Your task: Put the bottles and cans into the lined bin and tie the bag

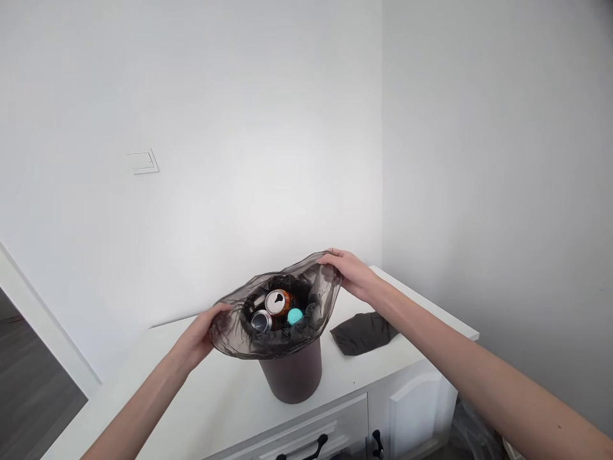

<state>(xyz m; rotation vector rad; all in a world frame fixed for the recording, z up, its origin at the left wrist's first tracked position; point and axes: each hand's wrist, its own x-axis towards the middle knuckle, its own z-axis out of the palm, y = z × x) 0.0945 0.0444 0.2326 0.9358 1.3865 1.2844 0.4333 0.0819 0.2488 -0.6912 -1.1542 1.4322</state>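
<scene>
A dark brown trash bin (293,375) stands upright on the white cabinet top. Lining it is a thin, see-through black garbage bag (282,350), its mouth stretched wide above the rim. My left hand (200,332) pinches the bag's edge on the left. On the right, and a little higher, my right hand (348,271) grips the opposite edge. Inside lie an orange drink can (277,302) with an opened top, a silver can end (261,321) and something with a round turquoise top (295,316). The lower contents are hidden.
A folded black plastic bag (363,333) lies on the white cabinet (225,396), right of the bin. White walls meet behind it, with a light switch (143,161) at left. Black handles (316,447) jut from the cabinet's front. Clear plastic (472,431) sits low at right.
</scene>
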